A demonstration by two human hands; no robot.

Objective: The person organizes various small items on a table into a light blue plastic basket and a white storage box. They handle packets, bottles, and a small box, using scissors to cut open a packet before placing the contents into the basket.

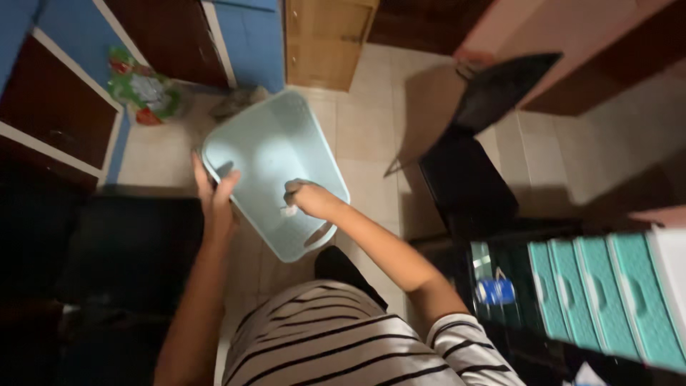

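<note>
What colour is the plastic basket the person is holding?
Pale mint green, the basket shows best in the head view.

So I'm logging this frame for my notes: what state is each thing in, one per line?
light blue plastic basket: held up off the floor, tilted, nothing visible inside apart from the hand
left hand: gripping the basket's left rim
right hand: closed on a small white scrap, inside the basket
black chair: standing, backrest leaning away
teal drawer unit: drawers shut
wooden cabinet door: shut
</note>
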